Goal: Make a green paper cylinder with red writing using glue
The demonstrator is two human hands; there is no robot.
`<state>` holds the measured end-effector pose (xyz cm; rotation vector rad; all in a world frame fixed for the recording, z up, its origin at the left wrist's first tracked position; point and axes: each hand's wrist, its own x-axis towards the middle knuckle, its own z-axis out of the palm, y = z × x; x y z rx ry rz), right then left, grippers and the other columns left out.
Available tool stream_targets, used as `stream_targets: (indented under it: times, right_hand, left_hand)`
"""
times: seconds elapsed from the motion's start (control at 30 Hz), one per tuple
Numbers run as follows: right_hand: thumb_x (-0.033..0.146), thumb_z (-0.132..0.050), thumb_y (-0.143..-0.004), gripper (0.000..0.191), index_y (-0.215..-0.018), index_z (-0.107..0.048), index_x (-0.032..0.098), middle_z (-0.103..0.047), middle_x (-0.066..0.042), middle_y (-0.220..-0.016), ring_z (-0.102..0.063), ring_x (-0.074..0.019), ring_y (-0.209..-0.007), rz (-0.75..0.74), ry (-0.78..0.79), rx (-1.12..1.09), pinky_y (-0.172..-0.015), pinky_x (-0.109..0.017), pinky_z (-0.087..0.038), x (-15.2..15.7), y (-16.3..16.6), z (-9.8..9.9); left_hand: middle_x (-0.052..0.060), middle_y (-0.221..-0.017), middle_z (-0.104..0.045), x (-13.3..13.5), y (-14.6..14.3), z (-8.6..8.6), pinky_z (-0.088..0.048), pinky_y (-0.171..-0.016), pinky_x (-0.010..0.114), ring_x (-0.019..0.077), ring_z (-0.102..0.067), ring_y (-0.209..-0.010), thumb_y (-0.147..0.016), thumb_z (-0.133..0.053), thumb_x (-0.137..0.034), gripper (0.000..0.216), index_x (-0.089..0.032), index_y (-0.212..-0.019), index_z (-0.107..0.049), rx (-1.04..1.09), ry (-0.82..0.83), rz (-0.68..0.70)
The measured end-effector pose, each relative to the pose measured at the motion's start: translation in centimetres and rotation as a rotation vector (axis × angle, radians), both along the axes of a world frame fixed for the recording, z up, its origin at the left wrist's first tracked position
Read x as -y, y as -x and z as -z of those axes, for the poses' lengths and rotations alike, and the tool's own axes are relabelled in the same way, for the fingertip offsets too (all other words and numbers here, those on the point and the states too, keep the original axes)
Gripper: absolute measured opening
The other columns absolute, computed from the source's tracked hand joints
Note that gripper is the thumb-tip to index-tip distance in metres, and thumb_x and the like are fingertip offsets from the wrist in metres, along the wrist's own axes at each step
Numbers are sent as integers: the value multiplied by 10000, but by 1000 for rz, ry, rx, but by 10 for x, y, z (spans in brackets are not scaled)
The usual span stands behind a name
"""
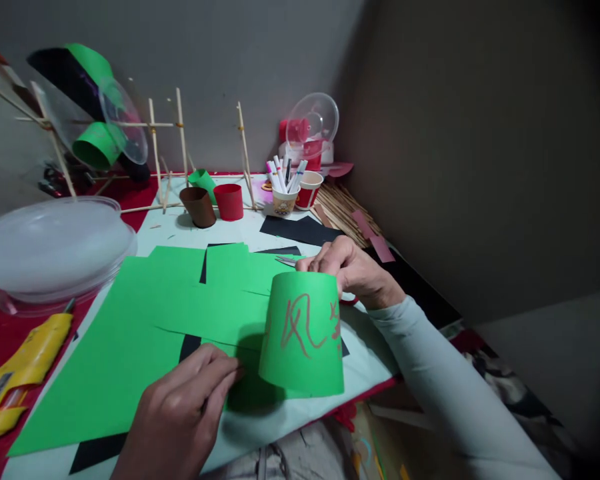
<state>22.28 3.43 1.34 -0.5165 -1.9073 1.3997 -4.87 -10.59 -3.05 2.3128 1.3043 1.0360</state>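
My right hand [357, 270] grips the upper edge of a green paper-covered cup [300, 333]. The cup is upside down, its wider rim at the bottom, and brown drawn characters mark its side. Just behind that hand lie scissors [285, 261], partly hidden, with a bit of red handle showing. To the left of the cup, my left hand [183, 403] is closed, thumb and fingers pressed together; I cannot make out whether anything is between them. Beneath it are green paper sheets [105, 347] with black paper pieces.
Behind stand a brown cup [198, 207], a red cup [229, 202] and a holder of markers [283, 200]. A stick frame [180, 137] rises at the back left. Stacked plastic lids [50, 247] and a yellow glue gun [25, 373] lie left; wooden strips [350, 213] lie right.
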Motion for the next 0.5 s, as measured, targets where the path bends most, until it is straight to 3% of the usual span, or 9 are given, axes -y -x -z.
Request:
stream_targets:
  times: [0.1, 0.2, 0.27, 0.37, 0.5]
  right_hand:
    - [586, -836, -726, 431, -618, -750, 178, -685, -10, -584, -602, -154, -589, 39, -25, 11, -650, -335, -525, 1, 3, -3]
    - [353, -808, -844, 188, -795, -791, 173, -728, -21, -730, -616, -148, -672, 135, -101, 39, -638, -284, -480, 5, 10, -15]
    - [226, -748, -901, 74, -873, -783, 167, -734, -26, -786, -610, -142, -697, 224, -326, 167, -649, -269, -456, 10, 19, -27]
    - [85, -613, -968, 177, -878, -747, 159, -719, -35, -791, -583, -152, -730, 201, -786, 494, -652, -262, -420, 20, 39, -42]
    - [52, -603, -963, 217, -785, -669, 158, -620, -26, -710, -515, -176, -729, 45, -944, 829, -618, -293, -361, 27, 62, -50]
  left_hand:
    - [6, -777, -730, 2, -2, 1, -564, -628, 242, 180, -739, -721, -889, -584, -126, 222, -258, -930, -758, -9, -28, 2]
    - [13, -837, -741, 5, -4, 4, -563, -700, 245, 169, -734, -756, -914, -569, -121, 207, -241, -921, -737, 4, -38, -43]
    - [16, -859, -736, 7, -4, 6, -561, -723, 247, 160, -721, -757, -939, -562, -139, 192, -241, -941, -724, -22, -13, -45]
    - [16, -852, -724, 7, -1, 10, -562, -707, 240, 153, -708, -737, -940, -576, -140, 167, -238, -981, -705, -83, -26, 11]
    - [20, -832, -709, 5, 1, 15, -558, -683, 239, 153, -696, -716, -928, -583, -125, 165, -227, -1013, -681, -92, -79, 23]
